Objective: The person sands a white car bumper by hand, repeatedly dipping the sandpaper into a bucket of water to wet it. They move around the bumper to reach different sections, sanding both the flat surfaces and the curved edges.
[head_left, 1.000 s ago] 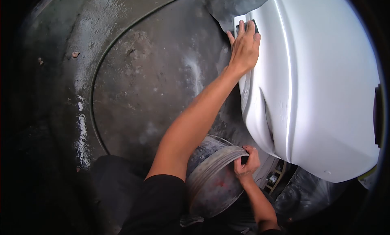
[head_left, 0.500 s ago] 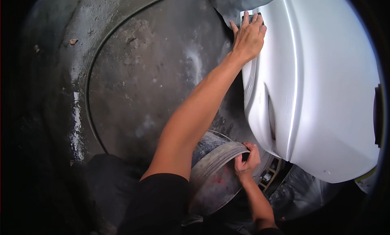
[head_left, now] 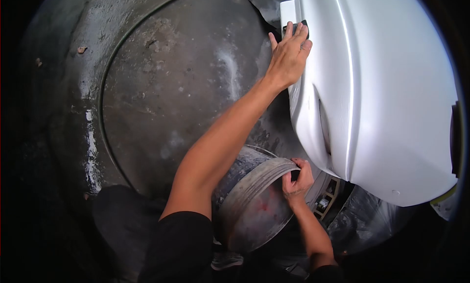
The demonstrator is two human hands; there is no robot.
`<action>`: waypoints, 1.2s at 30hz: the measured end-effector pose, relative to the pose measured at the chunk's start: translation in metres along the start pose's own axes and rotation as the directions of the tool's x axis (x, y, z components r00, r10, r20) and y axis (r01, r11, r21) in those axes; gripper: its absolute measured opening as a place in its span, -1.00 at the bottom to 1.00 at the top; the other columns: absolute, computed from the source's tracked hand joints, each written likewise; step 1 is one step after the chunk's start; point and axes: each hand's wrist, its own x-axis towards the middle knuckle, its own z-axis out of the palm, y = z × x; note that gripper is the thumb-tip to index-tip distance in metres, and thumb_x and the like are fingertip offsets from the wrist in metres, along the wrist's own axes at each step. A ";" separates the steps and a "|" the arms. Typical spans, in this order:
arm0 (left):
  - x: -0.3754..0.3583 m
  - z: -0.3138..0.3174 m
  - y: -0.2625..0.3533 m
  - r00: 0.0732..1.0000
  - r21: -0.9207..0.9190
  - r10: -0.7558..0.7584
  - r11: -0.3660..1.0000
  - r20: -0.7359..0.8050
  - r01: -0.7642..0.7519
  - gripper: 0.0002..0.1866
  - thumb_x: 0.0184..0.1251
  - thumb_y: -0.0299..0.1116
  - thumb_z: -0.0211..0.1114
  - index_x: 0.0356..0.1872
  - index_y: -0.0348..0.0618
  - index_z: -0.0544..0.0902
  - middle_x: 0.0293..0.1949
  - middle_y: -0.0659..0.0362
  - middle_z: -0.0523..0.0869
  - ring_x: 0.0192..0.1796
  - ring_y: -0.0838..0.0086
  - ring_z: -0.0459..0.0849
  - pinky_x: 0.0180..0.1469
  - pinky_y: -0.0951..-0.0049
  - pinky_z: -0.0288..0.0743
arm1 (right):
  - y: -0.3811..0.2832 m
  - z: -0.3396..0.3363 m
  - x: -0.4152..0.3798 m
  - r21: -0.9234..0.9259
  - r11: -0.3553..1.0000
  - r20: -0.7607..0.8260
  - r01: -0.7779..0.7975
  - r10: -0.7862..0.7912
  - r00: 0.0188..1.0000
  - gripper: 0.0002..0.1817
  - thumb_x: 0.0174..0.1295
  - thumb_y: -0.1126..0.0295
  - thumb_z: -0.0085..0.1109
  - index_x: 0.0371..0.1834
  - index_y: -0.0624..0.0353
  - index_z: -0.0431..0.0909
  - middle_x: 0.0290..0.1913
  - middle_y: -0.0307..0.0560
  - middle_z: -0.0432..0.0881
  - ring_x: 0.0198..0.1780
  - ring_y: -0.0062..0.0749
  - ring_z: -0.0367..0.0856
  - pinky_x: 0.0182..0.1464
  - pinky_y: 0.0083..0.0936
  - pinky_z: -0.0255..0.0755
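Observation:
A glossy white car bumper [head_left: 387,97] fills the right side, with a raised crease and a narrow slot near its lower end. My left hand [head_left: 289,58] reaches out to its far left edge, fingers stretched over a small dark block [head_left: 304,27], which looks like a sanding block, pressed against the panel. Most of the block is hidden under the fingers. Close to my body, a dirty, paint-smeared bucket [head_left: 252,219] is tilted, with reddish marks on its round face. My right hand [head_left: 297,179] is closed around the bucket's rim.
A dark hose [head_left: 102,99] curves over the wet, stained concrete floor [head_left: 171,87]. Grey sheeting [head_left: 271,3] hangs by the bumper's far edge, and clear plastic film [head_left: 360,217] lies below it. A yellowish frame part [head_left: 333,197] shows beside the bucket.
My left hand with the dark block has slid toward me along the bumper's edge. The view has shifted slightly. My right hand keeps its grip on the bucket rim.

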 end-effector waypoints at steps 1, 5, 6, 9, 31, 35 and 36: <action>-0.032 0.004 0.002 1.000 -0.012 -0.009 1.000 0.024 0.009 -0.36 0.75 -0.10 -0.08 0.62 -0.37 0.31 0.67 -0.15 0.28 0.77 -0.08 -0.04 0.67 -0.39 -0.53 | 0.001 0.001 -0.001 0.008 1.000 -0.006 -0.006 0.006 1.000 -0.69 0.08 0.46 0.32 -0.10 0.34 0.60 -0.20 0.22 0.70 -0.24 0.18 0.69 -0.14 -0.14 0.59; -0.116 0.032 0.018 0.999 -0.038 -0.004 0.999 -0.051 0.002 -0.34 0.76 -0.12 -0.09 0.67 -0.33 0.21 0.69 -0.13 0.23 0.79 0.01 -0.10 0.68 -0.31 -0.57 | 0.000 -0.001 0.000 -0.005 1.000 -0.019 0.030 -0.030 0.999 -0.69 0.05 0.48 0.30 -0.11 0.34 0.59 -0.20 0.20 0.70 -0.23 0.17 0.69 -0.15 -0.14 0.59; -0.111 0.030 0.013 0.999 0.043 0.044 0.998 -0.030 -0.043 -0.34 0.78 -0.13 -0.12 0.69 -0.34 0.15 0.71 -0.13 0.19 0.79 -0.01 -0.10 0.68 -0.32 -0.58 | 0.002 -0.002 0.000 -0.028 0.998 -0.004 0.047 -0.047 0.999 -0.69 0.05 0.49 0.30 -0.11 0.34 0.59 -0.20 0.20 0.70 -0.23 0.17 0.69 -0.16 -0.14 0.59; -0.060 0.014 0.013 0.998 0.078 -0.012 0.997 0.059 0.007 -0.34 0.79 -0.14 -0.16 0.72 -0.31 0.08 0.73 -0.11 0.11 0.79 -0.02 -0.11 0.68 -0.33 -0.58 | 0.004 0.004 -0.004 -0.007 1.000 -0.057 0.018 -0.018 0.998 -0.70 0.06 0.47 0.31 -0.12 0.33 0.61 -0.21 0.18 0.70 -0.23 0.16 0.70 -0.17 -0.15 0.59; 0.026 0.013 0.027 1.000 0.347 -0.002 0.938 0.030 -0.009 -0.39 0.77 -0.09 -0.15 0.61 -0.29 0.37 0.68 -0.08 0.29 0.74 0.03 0.13 0.68 -0.40 -0.36 | 0.001 0.002 0.005 0.000 1.000 -0.052 -0.020 0.020 0.998 -0.73 0.03 0.42 0.34 -0.20 0.29 0.64 -0.23 0.09 0.73 -0.25 0.08 0.69 -0.17 -0.15 0.57; 0.005 0.019 0.018 0.999 0.423 0.048 0.905 0.019 -0.051 -0.37 0.77 -0.09 -0.13 0.64 -0.28 0.30 0.71 -0.04 0.22 0.75 0.00 0.09 0.69 -0.40 -0.38 | 0.000 -0.002 0.002 0.001 1.000 -0.064 -0.029 0.029 0.998 -0.73 0.02 0.43 0.34 -0.19 0.29 0.65 -0.23 0.10 0.73 -0.25 0.07 0.70 -0.16 -0.16 0.59; -0.032 0.022 0.023 0.998 0.412 0.055 0.909 0.044 -0.068 -0.37 0.77 -0.09 -0.12 0.66 -0.26 0.29 0.73 -0.01 0.19 0.76 0.00 0.06 0.68 -0.40 -0.40 | 0.000 -0.003 0.000 0.007 0.999 -0.050 -0.037 0.037 0.998 -0.72 0.02 0.43 0.34 -0.18 0.29 0.66 -0.22 0.10 0.74 -0.24 0.07 0.70 -0.16 -0.16 0.59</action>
